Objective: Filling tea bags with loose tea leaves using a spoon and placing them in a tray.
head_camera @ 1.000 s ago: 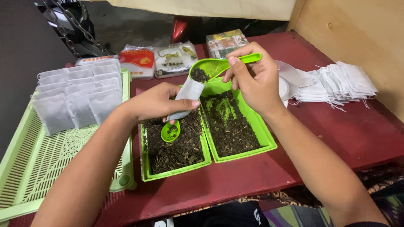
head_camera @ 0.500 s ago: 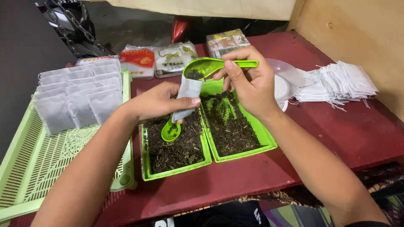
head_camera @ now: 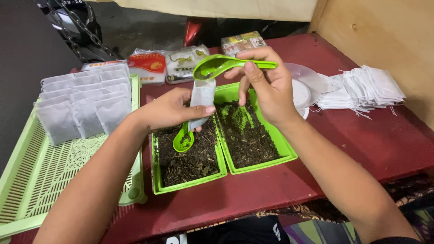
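My left hand [head_camera: 169, 110] pinches a small white paper sachet [head_camera: 200, 101], held upright with its mouth up, over two green trays of dark dried leaves. My right hand [head_camera: 266, 86] grips the handle of a green plastic spoon [head_camera: 221, 64], whose bowl tips down onto the sachet's mouth. The left tray [head_camera: 156, 180] holds coarse leaves and a second green spoon [head_camera: 183, 141] lying in them. The right tray [head_camera: 285, 144] holds finer leaves, with bare green bottom showing near its far end.
A pale green slatted basket [head_camera: 40, 180] at the left carries rows of filled white sachets [head_camera: 83, 104]. A heap of empty stringed sachets [head_camera: 366, 88] and a white dish [head_camera: 305, 90] lie at the right. Packets [head_camera: 167, 63] stand at the back of the red table [head_camera: 389, 144]; a wooden wall [head_camera: 389, 40] is at right.
The spoon moved left and tipped over the sachet's mouth; the leaves seen in its bowl no longer show. My left hand turned the sachet more upright.
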